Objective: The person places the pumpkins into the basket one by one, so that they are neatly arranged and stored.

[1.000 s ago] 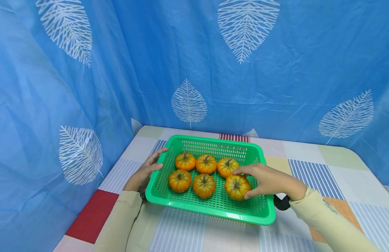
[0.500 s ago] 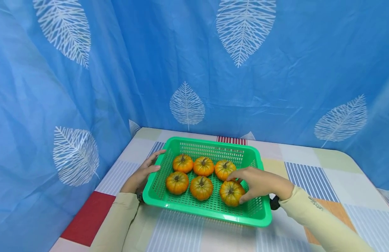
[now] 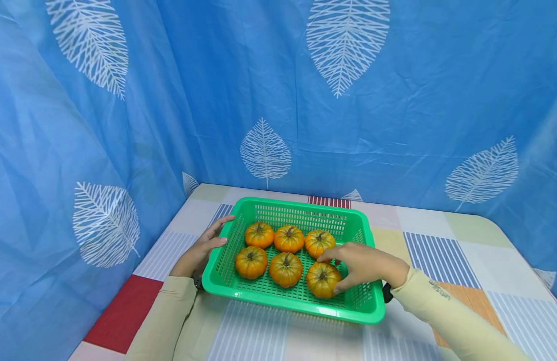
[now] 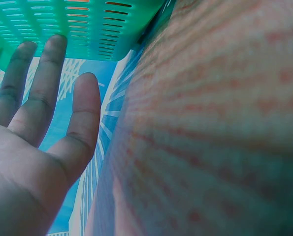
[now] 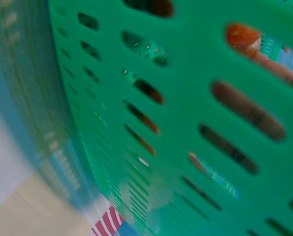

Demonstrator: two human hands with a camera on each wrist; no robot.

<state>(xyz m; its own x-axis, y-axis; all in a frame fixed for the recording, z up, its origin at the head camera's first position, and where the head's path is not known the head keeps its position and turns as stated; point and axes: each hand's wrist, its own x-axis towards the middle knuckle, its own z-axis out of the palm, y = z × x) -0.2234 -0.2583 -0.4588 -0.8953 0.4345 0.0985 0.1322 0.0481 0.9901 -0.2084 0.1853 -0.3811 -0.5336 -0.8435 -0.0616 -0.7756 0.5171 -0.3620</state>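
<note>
A green slotted plastic basket [image 3: 285, 303] holds two rows of small orange-and-green pumpkins. At the front right of the basket, my right hand [image 3: 362, 263] grips one pumpkin [image 3: 322, 281] between thumb and fingers. My left hand [image 3: 199, 253] stays at the basket's left end with its fingers extended. In the left wrist view, two fingertips of the left hand [image 4: 35, 147] reach the basket wall [image 4: 94, 29]. The right wrist view is mostly filled by the slotted basket wall [image 5: 180, 108], with parts of the right hand and some orange showing through the slots.
The other pumpkins include the front middle one [image 3: 285, 269] and the back right one [image 3: 319, 243]. A patchwork-patterned tablecloth [image 3: 432, 225] covers the table. Blue curtains [image 3: 215, 100] with white leaf prints hang behind and at the left.
My right hand has shifted left with the front right pumpkin, bringing it closer to the front middle one. The left hand keeps its place at the basket; the whole view has drifted slightly.
</note>
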